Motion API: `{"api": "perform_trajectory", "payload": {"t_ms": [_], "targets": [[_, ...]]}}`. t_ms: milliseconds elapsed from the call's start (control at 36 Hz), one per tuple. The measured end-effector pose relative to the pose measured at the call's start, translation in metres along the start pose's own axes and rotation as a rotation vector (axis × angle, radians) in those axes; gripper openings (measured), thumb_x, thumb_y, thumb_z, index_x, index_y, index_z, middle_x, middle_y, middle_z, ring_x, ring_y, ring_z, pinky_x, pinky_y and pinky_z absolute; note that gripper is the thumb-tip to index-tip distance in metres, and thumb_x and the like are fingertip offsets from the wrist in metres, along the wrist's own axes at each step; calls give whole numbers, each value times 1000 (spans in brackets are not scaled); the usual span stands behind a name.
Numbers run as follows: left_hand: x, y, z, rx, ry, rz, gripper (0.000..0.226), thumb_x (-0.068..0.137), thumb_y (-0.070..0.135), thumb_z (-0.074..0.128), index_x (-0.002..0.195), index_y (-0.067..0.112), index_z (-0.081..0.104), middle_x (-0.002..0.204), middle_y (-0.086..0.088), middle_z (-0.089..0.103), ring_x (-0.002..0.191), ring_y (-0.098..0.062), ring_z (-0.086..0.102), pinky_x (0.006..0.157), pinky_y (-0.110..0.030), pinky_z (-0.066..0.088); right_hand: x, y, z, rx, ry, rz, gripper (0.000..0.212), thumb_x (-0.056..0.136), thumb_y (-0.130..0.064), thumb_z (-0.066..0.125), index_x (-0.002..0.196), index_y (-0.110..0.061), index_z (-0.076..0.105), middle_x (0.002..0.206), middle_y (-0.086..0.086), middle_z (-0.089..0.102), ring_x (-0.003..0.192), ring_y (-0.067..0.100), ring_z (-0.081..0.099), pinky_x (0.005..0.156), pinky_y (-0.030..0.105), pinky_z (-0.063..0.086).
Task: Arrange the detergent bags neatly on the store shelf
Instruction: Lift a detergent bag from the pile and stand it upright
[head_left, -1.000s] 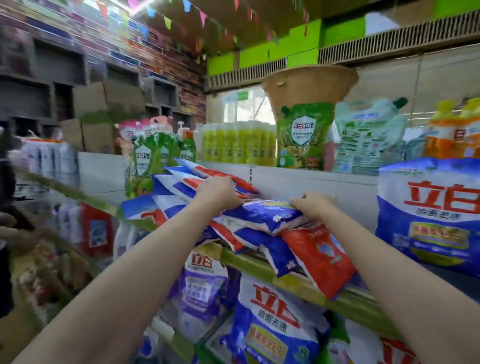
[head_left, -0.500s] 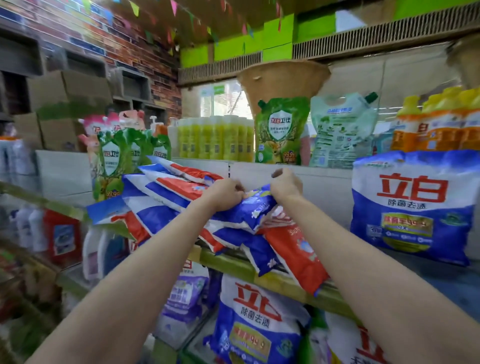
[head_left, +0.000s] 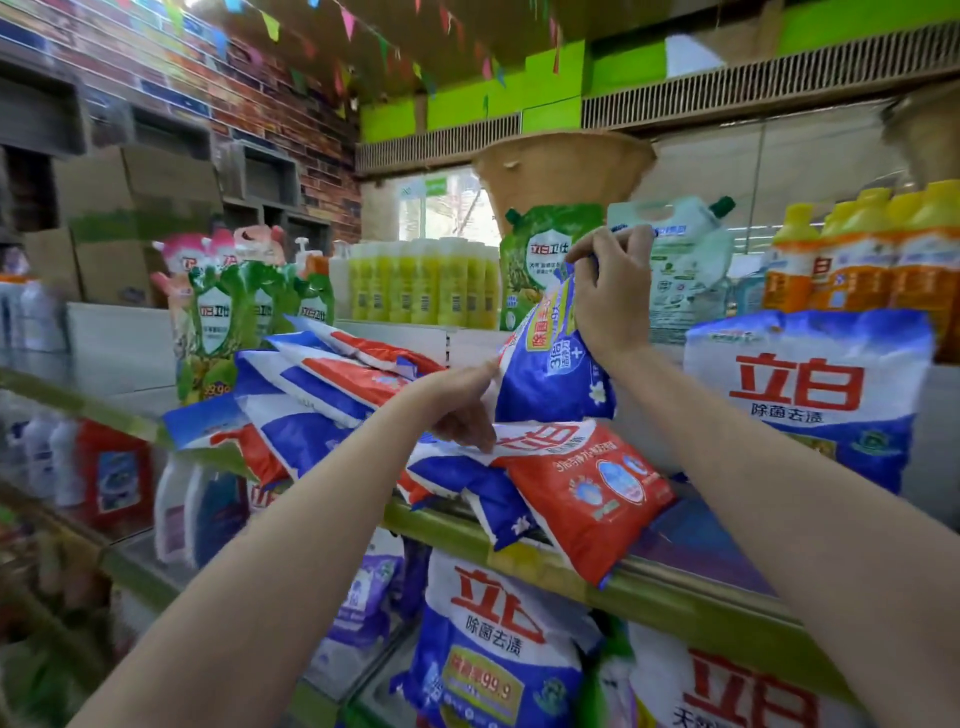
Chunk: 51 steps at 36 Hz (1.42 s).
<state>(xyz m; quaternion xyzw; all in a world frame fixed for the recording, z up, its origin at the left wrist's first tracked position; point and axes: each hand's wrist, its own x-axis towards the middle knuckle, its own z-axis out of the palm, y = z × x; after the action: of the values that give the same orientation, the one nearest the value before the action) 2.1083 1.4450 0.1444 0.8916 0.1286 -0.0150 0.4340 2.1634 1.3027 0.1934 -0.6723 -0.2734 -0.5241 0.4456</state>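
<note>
detergent bags (head_left: 332, 395) lie in a loose, slumped heap on the middle shelf (head_left: 670, 597) of a store rack, red, white and blue packets overlapping at odd angles. one red bag (head_left: 587, 493) hangs over the front lip of the shelf. the person's right hand (head_left: 613, 291) pinches the top edge of a blue bag (head_left: 550, 374) and holds it upright above the heap, its lower end touching the bags beneath. the left hand (head_left: 462, 405) has its fingers stretched out, their tips pressing against the side of the lifted bag and the packets under it; it grasps nothing.

judging from the scene, the tidying is at an early stage. only this one bag is raised, and it is not yet set anywhere. the rest of the heap needs standing up or stacking, and the overhanging red bag needs pulling back. to the right, a large blue and white bag (head_left: 810, 400) stands upright, and the space between it and the heap looks like a likely spot for the lifted one.

several things are hard to make out. the bottom of the blue bag is hidden behind the red one. the number of bags in the heap cannot be counted, since they cover each other. the left side of the view is blurred, so the bottles (head_left: 36, 452) there are vague shapes. bags on the lower shelf are cut off by the frame's bottom edge.
</note>
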Motion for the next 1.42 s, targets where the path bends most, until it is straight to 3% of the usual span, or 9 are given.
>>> {"api": "perform_trajectory", "payload": {"t_ms": [167, 361, 444, 611, 722, 806, 972, 1194, 1417], "targets": [[24, 16, 49, -945, -241, 189, 78, 82, 77, 29, 98, 9, 63, 94, -13, 66, 83, -26, 63, 76, -37, 51, -6, -1, -22, 106, 113, -60, 19, 84, 4, 43, 85, 6, 62, 95, 11, 38, 76, 6, 41, 76, -6, 29], [52, 47, 74, -1584, 89, 512, 85, 64, 30, 84, 132, 5, 40, 128, -17, 57, 105, -32, 62, 98, -56, 45, -18, 25, -63, 188, 52, 107, 28, 72, -1, 47, 99, -3, 53, 77, 2, 51, 64, 5, 46, 65, 11, 36], [51, 50, 65, -1529, 306, 566, 58, 73, -7, 68, 118, 11, 36, 100, -13, 60, 78, -25, 60, 82, -48, 53, -23, 51, -82, 162, -77, 304, 29, 82, -13, 53, 109, -15, 42, 68, 4, 49, 65, 19, 61, 67, 38, 52], [43, 55, 57, -1283, 329, 682, 62, 71, -15, 67, 122, 5, 37, 97, -11, 63, 66, -18, 65, 55, -28, 56, -16, 90, -104, -5, -306, 532, 85, 79, -63, 58, 143, -14, 31, 145, 14, 34, 129, 30, 41, 106, 41, 37], [34, 67, 65, -1028, 241, 704, 53, 69, -7, 74, 114, 7, 49, 101, -13, 67, 75, -24, 67, 67, -34, 59, -13, 91, -114, 261, -404, 521, 60, 87, -41, 60, 138, -22, 37, 119, -12, 45, 113, 8, 45, 92, 21, 37], [27, 79, 72, -846, 186, 734, 42, 71, 3, 77, 103, 17, 53, 98, -6, 69, 77, -20, 68, 68, -32, 59, -13, 103, -125, 240, -288, 517, 13, 88, -37, 62, 91, -32, 51, 91, -14, 50, 95, 10, 51, 85, 26, 37], [31, 106, 97, -554, 227, 737, 39, 72, 30, 81, 104, 22, 61, 102, 1, 70, 86, -16, 68, 74, -33, 58, -11, 118, -170, 95, -165, 570, 30, 87, -37, 63, 85, -7, 57, 97, 13, 68, 94, 30, 64, 90, 48, 50], [38, 136, 159, -699, 115, 534, 50, 74, 36, 77, 110, 8, 59, 105, -9, 65, 88, -25, 64, 80, -37, 55, -25, 142, -231, -314, -110, 602, 51, 97, -31, 47, 52, -13, 31, 58, 8, 37, 74, 25, 42, 65, 33, 26], [54, 139, 201, -800, -13, 439, 40, 88, 18, 66, 123, 2, 54, 122, -19, 61, 82, -27, 63, 76, -41, 54, -53, 196, -232, -164, -100, 803, 41, 92, -40, 46, 112, -7, 61, 118, 23, 61, 110, 39, 57, 95, 53, 45]]}}
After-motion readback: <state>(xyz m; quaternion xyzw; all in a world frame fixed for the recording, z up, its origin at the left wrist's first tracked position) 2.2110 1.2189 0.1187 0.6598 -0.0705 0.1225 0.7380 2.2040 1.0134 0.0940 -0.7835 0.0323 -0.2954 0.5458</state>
